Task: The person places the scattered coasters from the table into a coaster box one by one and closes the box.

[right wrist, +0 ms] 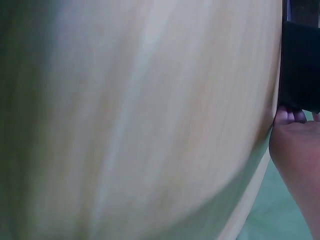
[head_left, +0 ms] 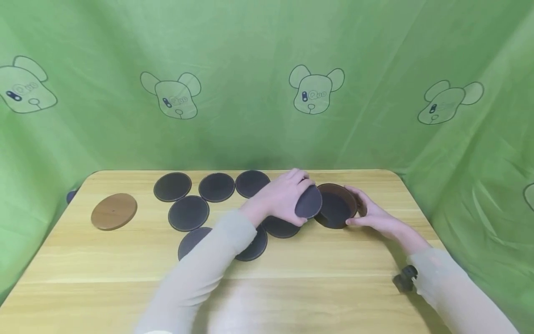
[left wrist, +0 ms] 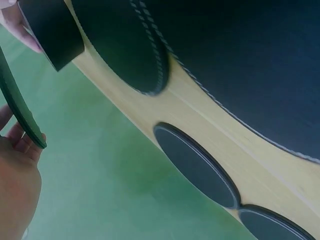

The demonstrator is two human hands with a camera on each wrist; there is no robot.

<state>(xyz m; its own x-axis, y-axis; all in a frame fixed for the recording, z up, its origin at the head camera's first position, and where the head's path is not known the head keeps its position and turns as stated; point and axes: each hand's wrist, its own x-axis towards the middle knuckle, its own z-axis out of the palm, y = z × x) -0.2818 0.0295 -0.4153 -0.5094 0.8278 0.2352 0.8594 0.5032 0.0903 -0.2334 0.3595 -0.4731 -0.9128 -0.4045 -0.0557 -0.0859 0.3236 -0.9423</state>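
Between my left hand's (head_left: 285,195) thumb and fingers is a round black coaster (head_left: 309,202) with a stitched rim, tilted up off the table. It is just left of a round, dark brown coaster holder (head_left: 345,194), whose open top shows a dark inside. In the head view the coaster overlaps the holder's left edge; whether they touch I cannot tell. My right hand (head_left: 371,215) grips the holder from its right side. The left wrist view shows the held coaster (left wrist: 22,107) edge-on. In the right wrist view, fingers sit against the holder's dark wall (right wrist: 302,67).
Several black coasters (head_left: 188,213) lie flat, spread across the light wood table (head_left: 317,278), some partly under my left forearm. A brown wooden disc (head_left: 114,211) lies at the far left. A green curtain (head_left: 250,130) hangs behind the table's back edge.
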